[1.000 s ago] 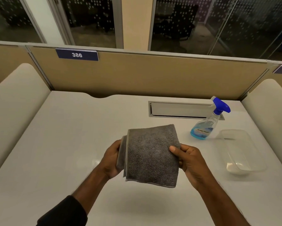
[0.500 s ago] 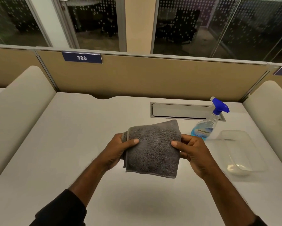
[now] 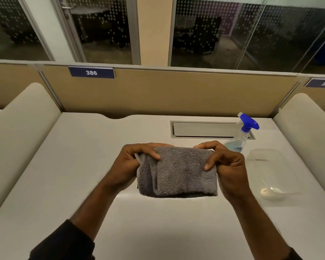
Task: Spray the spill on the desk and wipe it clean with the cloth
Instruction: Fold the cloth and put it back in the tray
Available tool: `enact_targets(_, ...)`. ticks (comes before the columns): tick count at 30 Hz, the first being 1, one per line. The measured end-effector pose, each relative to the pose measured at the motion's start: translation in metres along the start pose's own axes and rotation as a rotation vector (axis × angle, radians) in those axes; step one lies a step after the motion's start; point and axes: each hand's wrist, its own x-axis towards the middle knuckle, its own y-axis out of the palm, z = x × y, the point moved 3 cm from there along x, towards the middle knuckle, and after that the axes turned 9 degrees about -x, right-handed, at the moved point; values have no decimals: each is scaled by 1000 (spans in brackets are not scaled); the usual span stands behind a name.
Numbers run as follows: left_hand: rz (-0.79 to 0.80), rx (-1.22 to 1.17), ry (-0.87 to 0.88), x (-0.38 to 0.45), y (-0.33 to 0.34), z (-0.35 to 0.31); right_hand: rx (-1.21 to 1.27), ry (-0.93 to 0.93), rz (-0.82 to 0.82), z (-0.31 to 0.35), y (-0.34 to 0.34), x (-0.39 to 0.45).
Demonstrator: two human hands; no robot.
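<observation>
A folded grey cloth hangs in the air above the middle of the white desk. My left hand grips its left top edge and my right hand grips its right top edge. A clear spray bottle with a blue trigger head and blue liquid stands upright on the desk just behind my right hand, which hides its lower left part. I can make out no spill on the desk surface.
A clear plastic container lies on the desk to the right. A grey cable-tray flap is set into the desk at the back. Beige partition panels wall the desk behind, with rounded dividers on both sides.
Both hands have shifted their grip to the cloth's top edge and folded it shorter, so it now hangs as a wider, lower band. The camera view has tilted slightly.
</observation>
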Motion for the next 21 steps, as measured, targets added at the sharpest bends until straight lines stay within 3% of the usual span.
enact_targets(7, -19, -93, 0, -6, -5, 4, -173, -215, 66, 21, 7, -5)
enact_targets(10, 190, -237, -99, -7, -8, 4, -232, -291, 39, 28, 8, -8)
enact_targets(12, 348, -474, -239, -10, -8, 2, -245, -291, 46, 26, 8, -8)
enact_targets(15, 381, -745, -407, -13, -13, -1, -301, -325, 126, 27, 15, -8)
enact_targets(17, 319, -546, -438, -9, -16, 1, -402, -363, 191, 27, 23, -7)
enact_targets(19, 239, -19, -434, -3, -12, 2, -558, -384, 267, 26, 31, -6)
enact_targets(21, 271, 398, -423, 4, -1, 3, -727, -436, 320, 25, 41, -5)
